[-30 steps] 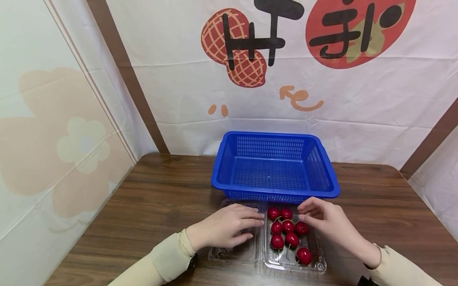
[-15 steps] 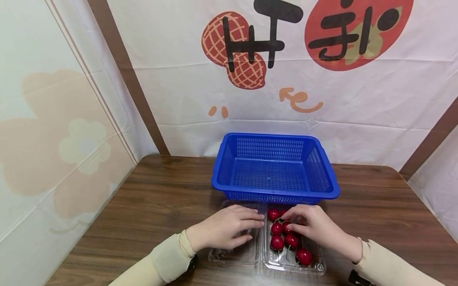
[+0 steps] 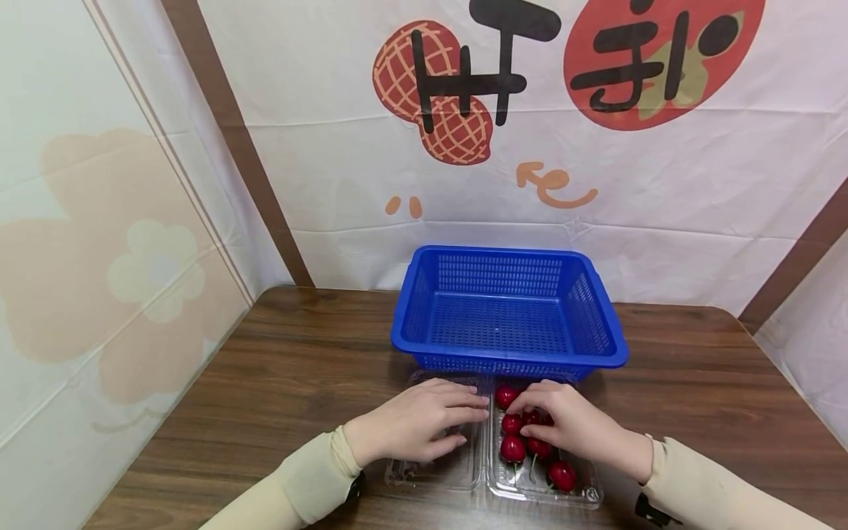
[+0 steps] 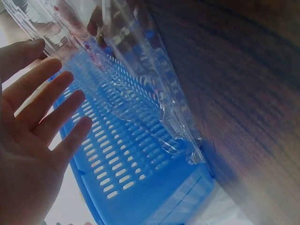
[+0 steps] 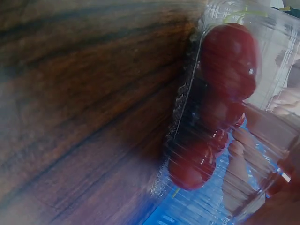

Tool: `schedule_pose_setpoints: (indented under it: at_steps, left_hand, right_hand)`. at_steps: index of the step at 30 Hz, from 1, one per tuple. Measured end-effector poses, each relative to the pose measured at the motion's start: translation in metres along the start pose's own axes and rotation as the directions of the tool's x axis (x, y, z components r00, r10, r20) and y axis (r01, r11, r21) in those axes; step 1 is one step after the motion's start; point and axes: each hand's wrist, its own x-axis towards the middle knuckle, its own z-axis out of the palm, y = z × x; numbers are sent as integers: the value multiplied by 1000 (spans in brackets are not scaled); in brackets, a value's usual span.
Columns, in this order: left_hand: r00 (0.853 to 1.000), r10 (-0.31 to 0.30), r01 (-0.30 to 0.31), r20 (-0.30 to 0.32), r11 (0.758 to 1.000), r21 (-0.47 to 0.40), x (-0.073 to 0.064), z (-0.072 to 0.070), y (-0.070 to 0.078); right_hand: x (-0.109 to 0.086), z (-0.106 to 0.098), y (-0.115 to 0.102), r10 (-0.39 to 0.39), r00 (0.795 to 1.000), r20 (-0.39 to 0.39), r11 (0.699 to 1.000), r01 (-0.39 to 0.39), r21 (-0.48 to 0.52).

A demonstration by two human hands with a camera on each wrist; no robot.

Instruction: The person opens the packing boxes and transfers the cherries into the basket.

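Hanging over the cherries point(image 3: 513, 449), the right hand point(image 3: 563, 419) bends its fingers downward with the thumb apart from them, its tips among the glossy red fruit; whether it pinches a cherry cannot be told, as the hand hides part of the cluster. The cherries lie in the right half of a clear plastic clamshell point(image 3: 501, 482), several with thin green stems; one sits by itself near the close right corner. In the right wrist view, cherries crowd along the see-through side wall, and fingers show through the plastic. The left hand point(image 3: 424, 419) lies flat over the clamshell's left half, its fingers straight and slightly apart, holding nothing; whether it touches the plastic is unclear. Just beyond the clamshell stands a blue mesh basket point(image 3: 510, 356), upright on the brown wood-grain table point(image 3: 318, 346). Behind the table hangs a pale fabric backdrop point(image 3: 331, 184) printed with red peanuts, black lettering and orange marks. Both arms wear cream sleeves point(image 3: 298, 486), and a black band point(image 3: 652, 510) shows at the right wrist.
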Motion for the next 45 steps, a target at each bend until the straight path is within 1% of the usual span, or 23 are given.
schedule_pose_setpoints:
  at_steps: [4, 8, 12, 16, 18, 25, 34, 40, 45]
  left_hand:
    - [1000, -2, 2, 6, 1000, 1, 0, 0, 1]
    - [1000, -1, 1, 8, 1000, 3, 0, 0, 1]
    - [1000, -3, 3, 7, 1000, 4, 0, 0, 2]
    - [1000, -5, 5, 9, 1000, 3, 0, 0, 2]
    - [1000, -6, 6, 12, 1000, 4, 0, -1, 3]
    - [1000, -3, 3, 19, 1000, 1, 0, -1, 3]
    - [1000, -5, 5, 17, 1000, -9, -1, -1, 3]
    - [1000, -10, 10, 27, 1000, 0, 0, -2, 3]
    - [1000, -2, 2, 27, 1000, 12, 0, -2, 2]
  right_hand:
    - [1, 3, -1, 11, 999, 34, 999, -10, -34]
    - [1, 5, -2, 14, 999, 51, 998, -10, -65]
    - [2, 7, -2, 11, 999, 53, 995, -5, -103]
    - [3, 9, -1, -14, 999, 47, 990, 21, -142]
    - [4, 9, -1, -29, 999, 46, 989, 35, -146]
    - [6, 11, -3, -43, 998, 50, 986, 50, -162]
    - [6, 13, -2, -15, 998, 56, 990, 23, -142]
    - [6, 12, -3, -22, 1000, 14, 992, 24, -120]
    - [7, 6, -7, 9, 1000, -22, 996, -11, -86]
